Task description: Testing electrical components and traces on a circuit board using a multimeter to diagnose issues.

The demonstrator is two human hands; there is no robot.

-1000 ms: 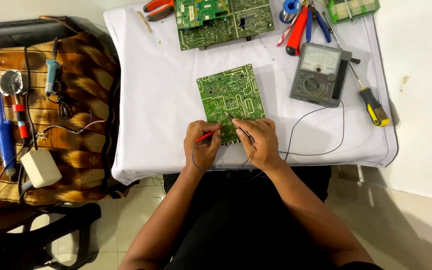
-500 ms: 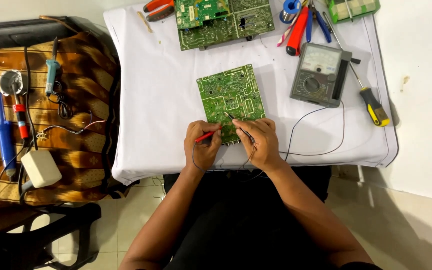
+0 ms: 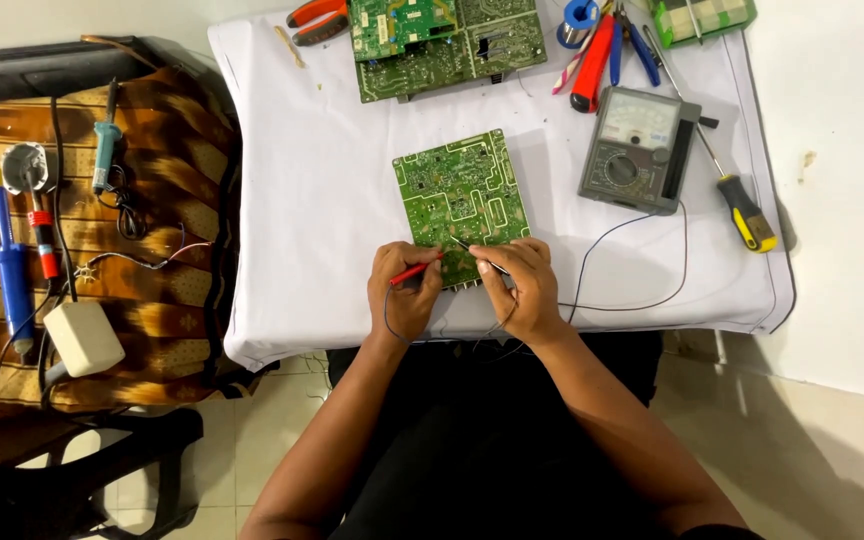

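Observation:
A green circuit board [image 3: 460, 195] lies on the white-covered table [image 3: 322, 200] in front of me. My left hand [image 3: 404, 290] grips a red test probe [image 3: 416, 270] whose tip touches the board's near edge. My right hand [image 3: 518, 286] pinches a black test probe [image 3: 477, 255], its tip also resting on the board's near part. Thin wires run from the probes to a grey analogue multimeter [image 3: 640, 148] at the right of the board.
A larger green circuit board [image 3: 439, 40] lies at the table's far edge, with orange pliers [image 3: 317, 20], a solder spool [image 3: 579, 18] and hand tools. A yellow-handled screwdriver [image 3: 742, 208] lies right. A soldering iron [image 3: 104, 150] and desoldering pump [image 3: 10, 270] rest on the brown-patterned surface [image 3: 162, 290] left.

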